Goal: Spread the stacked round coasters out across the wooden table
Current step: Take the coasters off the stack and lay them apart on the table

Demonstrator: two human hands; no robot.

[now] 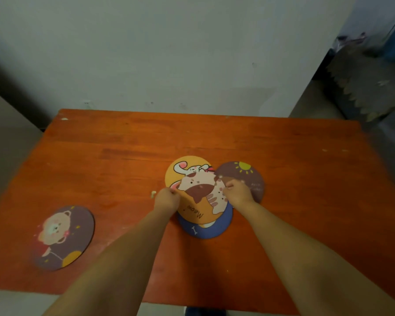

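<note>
Several round coasters overlap in the middle of the wooden table (pixel 214 137). An orange cat coaster marked "Meow" (pixel 198 197) is on top, tilted. My left hand (pixel 167 199) pinches its left edge and my right hand (pixel 237 192) pinches its right edge. Under it lie an orange rabbit coaster (pixel 185 167) at the back, a brown sun coaster (pixel 249 174) to the right and a blue bone coaster (pixel 205 231) at the front. A brown bear coaster (pixel 63 237) lies alone at the front left.
A small pale scrap (pixel 153 193) lies just left of my left hand. A grey wall (pixel 169 53) stands behind the table. A patterned cloth-covered object (pixel 363 83) is on the floor at the far right.
</note>
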